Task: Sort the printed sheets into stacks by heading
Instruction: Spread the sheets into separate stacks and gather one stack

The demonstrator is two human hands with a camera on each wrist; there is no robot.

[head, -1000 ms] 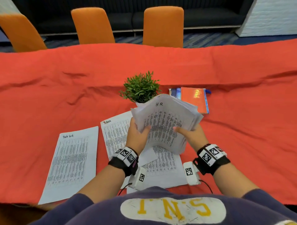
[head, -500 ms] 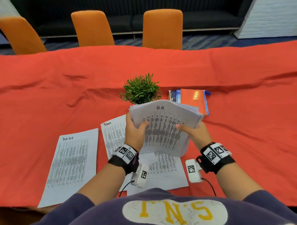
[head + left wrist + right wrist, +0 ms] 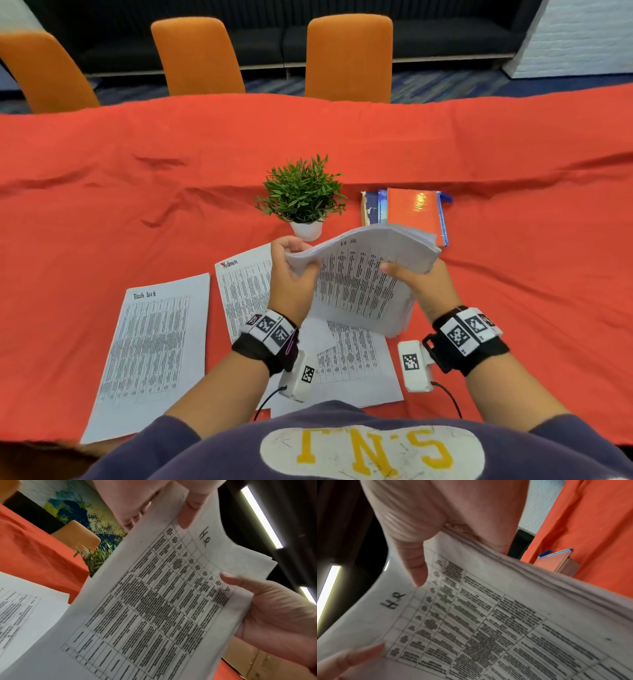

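Note:
A thick bundle of printed sheets (image 3: 363,274) hangs above the table, its top sheet (image 3: 154,601) headed "HR" by hand. My left hand (image 3: 291,270) pinches the bundle's top left corner, thumb on the top sheet. My right hand (image 3: 421,284) grips the right edge, thumb on top and fingers underneath (image 3: 419,563). On the red cloth lie a sheet headed "Task list" (image 3: 150,349), a sheet headed "Admin" (image 3: 243,291) and a third sheet (image 3: 349,363) under the bundle, heading hidden.
A small potted plant (image 3: 303,198) stands just behind the bundle. An orange notebook on other books (image 3: 411,212) lies to the plant's right. Three orange chairs (image 3: 349,58) line the table's far side. The red cloth (image 3: 513,274) has wrinkles.
The bundle has tipped flatter and bent, its top left corner drawn leftward by my left hand. My left hand has risen to that corner; my right hand still grips the right edge.

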